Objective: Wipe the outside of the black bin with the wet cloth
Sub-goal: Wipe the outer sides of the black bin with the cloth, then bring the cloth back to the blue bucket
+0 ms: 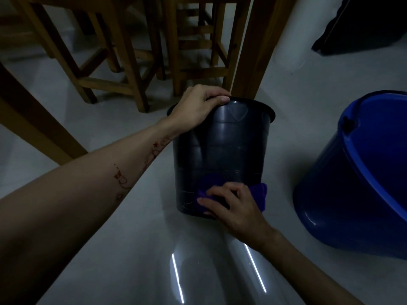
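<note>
The black bin point(222, 148) stands on the pale floor in the middle of the view, tilted slightly away from me. My left hand point(196, 108) grips its near-left rim, fingers curled over the edge. My right hand point(231, 205) holds a purple cloth point(259, 192) against the bin's lower near wall, close to the base. The cloth sticks out to the right of my fingers and a little to the left.
A blue bucket point(361, 177) stands to the right of the bin. A wooden table leg point(257, 47) rises right behind the bin. Wooden stools point(114, 51) stand at the back left. A white cylinder point(293, 34) and dark object point(361, 25) are at the back right.
</note>
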Available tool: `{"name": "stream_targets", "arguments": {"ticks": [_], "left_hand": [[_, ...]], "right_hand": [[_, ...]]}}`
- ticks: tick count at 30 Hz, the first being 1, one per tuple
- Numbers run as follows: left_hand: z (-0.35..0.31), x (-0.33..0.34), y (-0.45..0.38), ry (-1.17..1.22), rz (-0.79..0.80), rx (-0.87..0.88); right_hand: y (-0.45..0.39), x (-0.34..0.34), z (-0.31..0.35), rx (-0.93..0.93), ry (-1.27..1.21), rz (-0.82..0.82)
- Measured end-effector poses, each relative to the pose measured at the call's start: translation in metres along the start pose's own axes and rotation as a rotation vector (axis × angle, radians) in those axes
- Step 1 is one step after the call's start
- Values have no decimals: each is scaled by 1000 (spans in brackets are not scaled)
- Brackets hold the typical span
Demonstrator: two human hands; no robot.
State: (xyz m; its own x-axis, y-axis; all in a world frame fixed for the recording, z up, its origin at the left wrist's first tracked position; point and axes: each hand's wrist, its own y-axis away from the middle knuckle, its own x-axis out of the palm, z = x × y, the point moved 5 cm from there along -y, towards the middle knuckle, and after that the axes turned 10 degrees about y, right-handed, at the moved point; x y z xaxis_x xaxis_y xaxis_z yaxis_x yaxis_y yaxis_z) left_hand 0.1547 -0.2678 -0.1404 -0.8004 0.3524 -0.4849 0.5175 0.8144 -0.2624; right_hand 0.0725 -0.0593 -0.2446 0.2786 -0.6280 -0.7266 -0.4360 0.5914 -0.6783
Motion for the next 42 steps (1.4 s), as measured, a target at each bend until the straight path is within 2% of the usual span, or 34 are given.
{"name": "stream_targets", "arguments": {"ticks": [5,8,15,22,24,28,31,35,38,40,42], "left_hand": [[-6,-4,3,26,23,-8],[-15,-7,5,1,25,38],[-28,-7,31,-260,-26,270],[-31,11,91,-397,-106,374],[-30,10,107,-403,-83,382],[-30,18,136,-420,82,370],[-24,25,149,-411,165,312],[-8,27,156,-312,312,163],[-23,26,151,-320,369,14],[-53,25,143,-150,310,-159],[-89,27,134,222,242,-365]], "right_hand": [[29,-6,12,-74,-67,114],[32,-21,1,-45,-50,148],[7,-59,-43,148,-33,47],[-8,-90,-60,278,-25,5],[-8,-97,-59,307,-30,7],[-12,-110,-57,386,-43,3],[-16,-117,-58,449,-74,7],[-23,-126,-59,534,-153,49],[-28,-133,-59,599,-217,97],[-34,-139,-59,636,-266,131],[-41,-147,-58,672,-305,147]]}}
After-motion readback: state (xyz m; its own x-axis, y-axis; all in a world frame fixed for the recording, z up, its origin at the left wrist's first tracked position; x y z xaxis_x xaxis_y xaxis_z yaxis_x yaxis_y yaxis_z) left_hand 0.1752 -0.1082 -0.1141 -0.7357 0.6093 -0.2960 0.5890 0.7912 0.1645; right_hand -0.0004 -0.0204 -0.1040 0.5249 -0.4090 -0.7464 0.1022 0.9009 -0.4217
